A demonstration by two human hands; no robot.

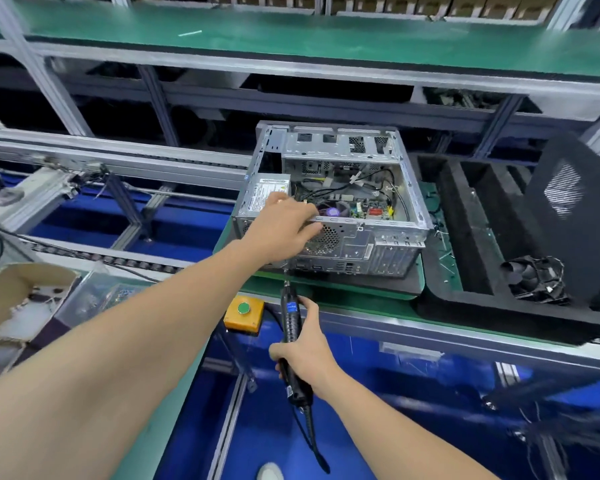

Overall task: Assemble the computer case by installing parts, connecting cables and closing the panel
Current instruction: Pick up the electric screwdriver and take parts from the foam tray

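An open silver computer case [381, 247] lies on its side on a green-topped pallet, with the motherboard, a fan with a purple hub [333, 212] and loose cables showing inside. The power supply [267, 194] sits in its left end. My left hand [284, 226] rests over the case's near top edge beside the power supply, fingers curled on the rim. My right hand [307, 351] grips a black electric screwdriver [291, 327], its tip pointing up at the case's rear panel near the lower left corner.
A yellow box with a green button [244, 313] is mounted at the bench edge. Black foam trays [471, 237] with a loose fan [537, 278] and a black side panel [568, 209] lie to the right. A cardboard box [18, 299] sits at the left.
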